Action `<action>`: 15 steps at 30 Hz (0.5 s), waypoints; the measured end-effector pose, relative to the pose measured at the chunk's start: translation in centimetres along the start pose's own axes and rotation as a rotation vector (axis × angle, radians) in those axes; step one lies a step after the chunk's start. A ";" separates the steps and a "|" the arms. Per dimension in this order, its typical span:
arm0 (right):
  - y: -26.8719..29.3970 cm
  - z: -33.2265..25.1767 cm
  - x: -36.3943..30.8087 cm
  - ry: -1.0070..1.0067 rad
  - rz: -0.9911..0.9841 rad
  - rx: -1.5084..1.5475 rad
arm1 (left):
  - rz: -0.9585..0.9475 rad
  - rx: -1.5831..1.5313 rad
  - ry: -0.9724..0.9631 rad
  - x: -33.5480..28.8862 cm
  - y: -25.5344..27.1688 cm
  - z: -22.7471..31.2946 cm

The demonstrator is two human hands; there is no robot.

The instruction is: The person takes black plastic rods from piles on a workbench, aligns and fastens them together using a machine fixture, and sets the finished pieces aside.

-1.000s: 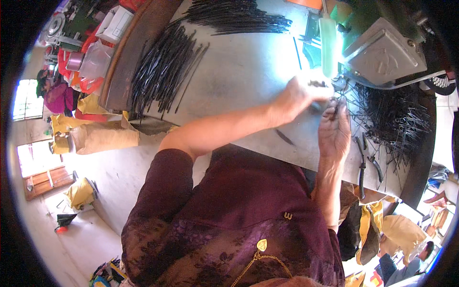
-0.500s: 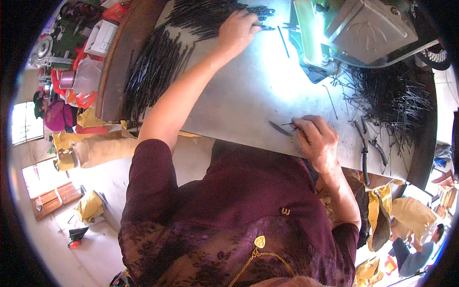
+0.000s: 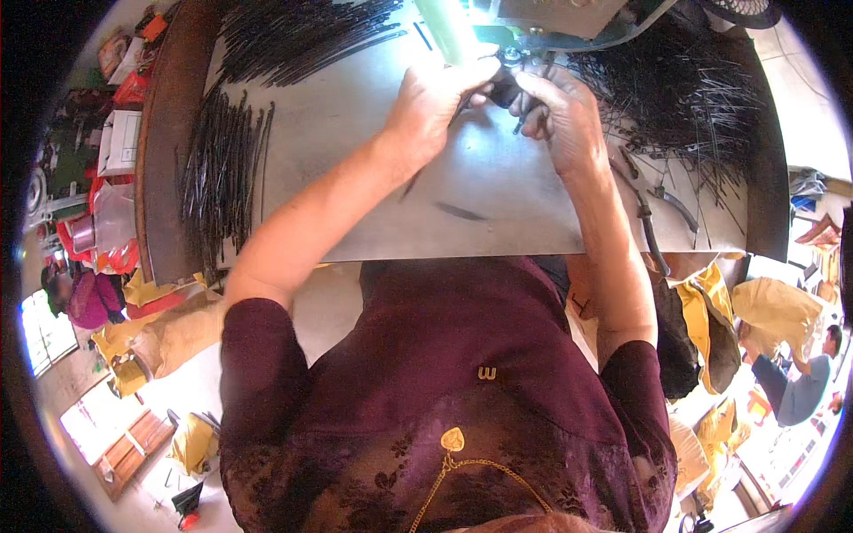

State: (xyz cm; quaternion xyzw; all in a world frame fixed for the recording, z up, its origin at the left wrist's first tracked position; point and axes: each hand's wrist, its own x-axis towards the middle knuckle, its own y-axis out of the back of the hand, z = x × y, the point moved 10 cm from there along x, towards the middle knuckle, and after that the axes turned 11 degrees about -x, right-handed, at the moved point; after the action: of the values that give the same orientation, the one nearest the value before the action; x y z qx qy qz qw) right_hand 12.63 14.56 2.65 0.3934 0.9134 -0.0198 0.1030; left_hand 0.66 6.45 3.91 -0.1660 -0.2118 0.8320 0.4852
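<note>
A thin, black, metal-looking rod [image 3: 410, 185] is clamped by the left hand [image 3: 434, 99], slanting back-left; grip by the right hand [image 3: 565, 111] cannot be told.

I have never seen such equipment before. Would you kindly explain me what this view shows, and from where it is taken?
There is no robot here: you see a person's own bare hands. A wide camera on the person's head looks down, so straight edges look bent.

On the grey table, thin dark rods lie in two bunches, one at the upper left and one at the left. At the right are a tangled dark heap and pliers.

Near a pale green tube, the left hand seems to hold a thin dark rod. The right hand has something dark at its fingers, too small to identify.
</note>
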 end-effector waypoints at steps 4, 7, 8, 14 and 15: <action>0.0 0.1 0.5 0.034 0.024 0.049 | 0.075 -0.178 -0.033 0.6 0.5 -1.3; -0.1 -1.0 -0.2 0.053 0.040 0.017 | 0.002 -0.195 -0.089 0.8 -0.5 -1.0; -0.2 -1.0 -0.2 0.053 0.037 0.017 | -0.001 -0.211 -0.090 0.9 -0.4 -1.2; -0.1 -1.4 -0.5 0.068 0.044 0.011 | -0.017 -0.263 -0.058 1.0 -0.7 -1.9; 0.0 -1.5 -0.6 0.070 0.044 0.016 | -0.035 -0.270 -0.070 1.0 -0.8 -1.8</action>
State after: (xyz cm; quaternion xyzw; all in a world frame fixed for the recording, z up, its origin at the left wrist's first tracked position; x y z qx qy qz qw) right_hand 12.75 14.29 4.22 0.4146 0.9074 -0.0111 0.0683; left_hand 1.66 8.04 2.74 -0.1969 -0.3416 0.7926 0.4651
